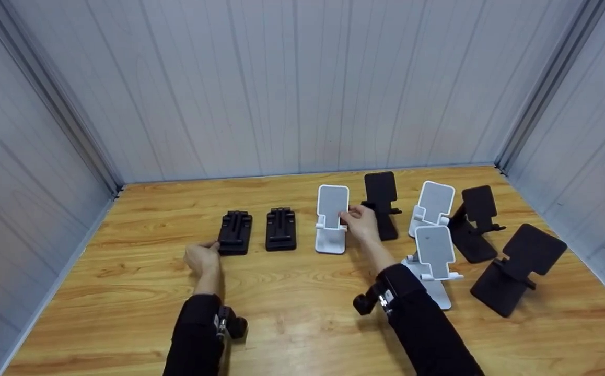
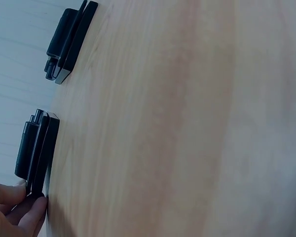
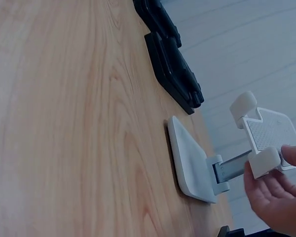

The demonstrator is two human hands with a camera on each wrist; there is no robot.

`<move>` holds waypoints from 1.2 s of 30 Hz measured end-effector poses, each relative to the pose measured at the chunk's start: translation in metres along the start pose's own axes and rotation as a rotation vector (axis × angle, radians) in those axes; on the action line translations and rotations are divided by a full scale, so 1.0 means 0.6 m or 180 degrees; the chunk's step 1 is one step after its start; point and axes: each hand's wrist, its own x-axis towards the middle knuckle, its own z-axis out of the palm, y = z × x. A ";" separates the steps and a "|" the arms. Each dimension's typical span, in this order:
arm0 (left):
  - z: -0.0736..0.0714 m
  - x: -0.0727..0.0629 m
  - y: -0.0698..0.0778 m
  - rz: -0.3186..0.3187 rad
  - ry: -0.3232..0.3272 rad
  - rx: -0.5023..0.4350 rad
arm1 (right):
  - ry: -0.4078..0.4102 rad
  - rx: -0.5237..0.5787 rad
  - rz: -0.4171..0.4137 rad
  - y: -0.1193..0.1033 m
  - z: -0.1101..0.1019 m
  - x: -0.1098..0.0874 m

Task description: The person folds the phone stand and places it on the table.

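Note:
In the head view my left hand (image 1: 202, 259) pinches the near left corner of a folded black phone stand (image 1: 233, 240) lying on the table. The left wrist view has the thumb and fingers (image 2: 32, 212) at that stand's end. A second folded black phone stand (image 1: 281, 231) lies just to its right, touched by neither hand. My right hand (image 1: 363, 225) holds the right edge of an unfolded white phone stand (image 1: 330, 241), thumb in front and fingers behind its upper plate (image 3: 274, 129). The white base (image 3: 190, 160) rests on the table.
To the right stand several unfolded phone stands: a black one (image 1: 381, 188) behind my right hand, two white ones (image 1: 437, 198) (image 1: 434, 250), and two more black ones (image 1: 479, 203) (image 1: 535, 248). A panelled wall (image 1: 281, 94) rises behind the wooden table (image 1: 125, 313).

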 end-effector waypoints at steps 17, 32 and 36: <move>0.027 -0.060 0.032 0.0786 -0.0170 -0.0033 | 0.0110 0.1123 0.0146 -0.046 -0.008 -0.030; 0.071 -0.200 0.073 0.0628 -0.1875 -0.0826 | -0.0268 0.1465 -0.0330 -0.122 -0.035 -0.100; 0.068 -0.238 0.078 0.0485 -0.2304 -0.1006 | -0.0341 0.1566 -0.0494 -0.130 -0.045 -0.120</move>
